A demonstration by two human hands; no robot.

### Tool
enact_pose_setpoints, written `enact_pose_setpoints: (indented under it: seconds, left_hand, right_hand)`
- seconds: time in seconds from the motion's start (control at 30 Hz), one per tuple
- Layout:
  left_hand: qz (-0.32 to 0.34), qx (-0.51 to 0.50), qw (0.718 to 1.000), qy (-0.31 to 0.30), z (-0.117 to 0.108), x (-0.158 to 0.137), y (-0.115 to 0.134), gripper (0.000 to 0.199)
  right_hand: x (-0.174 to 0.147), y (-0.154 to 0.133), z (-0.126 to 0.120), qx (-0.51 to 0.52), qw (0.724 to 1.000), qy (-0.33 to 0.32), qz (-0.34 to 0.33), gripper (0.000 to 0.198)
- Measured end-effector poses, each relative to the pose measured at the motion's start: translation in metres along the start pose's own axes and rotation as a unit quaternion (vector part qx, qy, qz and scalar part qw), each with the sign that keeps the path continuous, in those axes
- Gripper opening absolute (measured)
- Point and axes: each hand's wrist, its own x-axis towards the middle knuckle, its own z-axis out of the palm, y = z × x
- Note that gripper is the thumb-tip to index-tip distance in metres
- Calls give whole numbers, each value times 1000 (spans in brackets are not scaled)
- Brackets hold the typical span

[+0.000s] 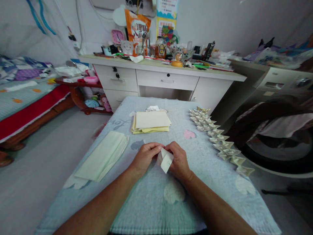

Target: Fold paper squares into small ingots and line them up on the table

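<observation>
Over the middle of the cloth-covered table (146, 199), a small folded paper (166, 160) is pinched between both hands. My left hand (148, 156) grips its upper left corner with thumb and fingers. Closed around its right side is my right hand (179, 160), whose fingertips are partly hidden behind the paper. Just beyond the hands lies a stack of cream and yellow paper sheets (153, 120). To the left rests a pile of long pale-green paper (104, 156). Along the right edge runs a row of several folded paper boats (221, 139).
A crumpled white tissue (153, 108) sits behind the stack. Past the table's far edge stands a white desk (168, 80) crowded with jars and packets. A front-loading washing machine (276, 85) is close on the right, a bed (31, 101) on the left.
</observation>
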Motion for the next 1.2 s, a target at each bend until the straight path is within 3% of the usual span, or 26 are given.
enact_pose_setpoints:
  seconds: [0.4,0.73,1.2]
  left_hand:
    - [13,1,1000,27,-6,1,4,24]
    - [3,-30,999,-38,-6,-1,9,20]
    - [6,-9,1000,-26,-6,-1,5,20]
  right_hand:
    - [-1,3,-2,62,998,-15,13,20]
    - [-2,2,-3,48,998,-5,26,20]
    - [-5,9,-2,8,998,-20,-54,27]
